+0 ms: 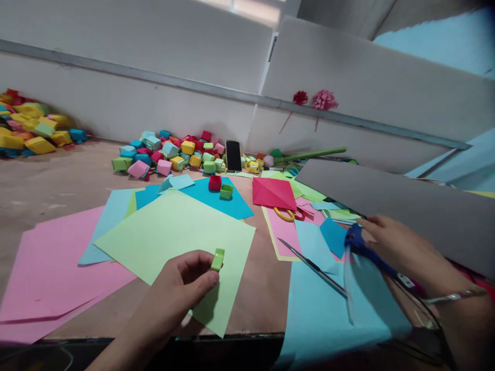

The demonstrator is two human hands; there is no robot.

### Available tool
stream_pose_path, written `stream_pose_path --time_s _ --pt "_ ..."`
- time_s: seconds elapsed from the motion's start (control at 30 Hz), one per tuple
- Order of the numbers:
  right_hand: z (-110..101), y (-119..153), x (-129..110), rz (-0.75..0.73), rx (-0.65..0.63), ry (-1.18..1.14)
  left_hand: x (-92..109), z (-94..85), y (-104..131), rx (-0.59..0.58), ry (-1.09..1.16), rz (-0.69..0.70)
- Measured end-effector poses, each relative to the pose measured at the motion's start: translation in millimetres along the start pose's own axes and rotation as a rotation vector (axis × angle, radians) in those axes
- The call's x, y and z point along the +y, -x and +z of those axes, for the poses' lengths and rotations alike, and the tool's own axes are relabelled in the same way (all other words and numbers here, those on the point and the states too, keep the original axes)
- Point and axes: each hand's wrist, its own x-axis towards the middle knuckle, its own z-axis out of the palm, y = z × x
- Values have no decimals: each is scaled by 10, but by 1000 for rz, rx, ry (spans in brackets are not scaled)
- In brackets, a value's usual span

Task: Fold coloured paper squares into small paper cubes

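Green piece (218, 259) pinched in our left grip (187, 281), probably lightly to save its folds; blue tool (353, 238) sits by our right grip (392, 245), blurry, can't tell if gripped.

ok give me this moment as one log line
left hand: holding green folded piece | right hand: at blue tool, grip unclear

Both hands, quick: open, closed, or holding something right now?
Left hand: closed, pinching a small green folded-paper piece.
Right hand: blurred, at what looks like a blue glue gun; open or closed can't be told.
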Motion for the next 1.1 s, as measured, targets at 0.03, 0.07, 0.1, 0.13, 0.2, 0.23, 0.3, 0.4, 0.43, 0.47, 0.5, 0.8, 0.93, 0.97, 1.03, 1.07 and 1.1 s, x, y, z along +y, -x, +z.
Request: stream_pose_path --time_s 0.03,0.07,0.1,0.13,0.2,0.23,0.3,0.4,0.43,0.47,0.5,0.8,0.93,0.97,1.03,1.07,1.1 --pt "-75 -148 -235 -30 -16 11 -4 -9 -14 3 -55 34" --pt "-143 -309 -504 -82 -42 5 -4 -19 -22 9 -114 69" --pt "-190 -479 -787 -153 -119 -45 -1 -29 -25 18 -177 103" --pt "-206 -651 -1066 -238 -149 -115 3 -40 -21 34 -245 139" --pt "-112 -979 -1551 -344 -198 -220 2 -70 1 91 -375 217" --pt "2 -1127 -1739 -329 -211 -252 -6 -91 16 129 -430 256" --pt "333 -1379 -2001 -196 -217 -267 -36 -140 45 203 -498 319" --pt "889 -1644 -2190 -117 -209 -259 -87 -220 67 243 -493 350" --pt "1029 -1696 -2229 -115 -215 -264 -98 -244 69 230 -481 351" --pt "1126 -1723 -2267 -117 -219 -274 -103 -265 69 210 -473 350" --pt "1171 -1720 -2307 -123 -220 -288 -103 -283 68 194 -466 352" --pt "196 -353 -2734 -290 57 -663 -97 -267 79 223 -535 462" --pt "117 135 -2788 -209 123 -689 -120 -194 101 216 -605 602" --pt "137 184 -2786 -215 119 -697 -117 -177 112 211 -616 637" --pt "185 234 -2781 -214 109 -731 -103 -147 140 214 -637 694" --pt "208 247 -2781 -200 108 -757 -95 -134 156 220 -649 715" --pt "229 259 -2783 -167 103 -788 -88 -123 172 224 -662 731"
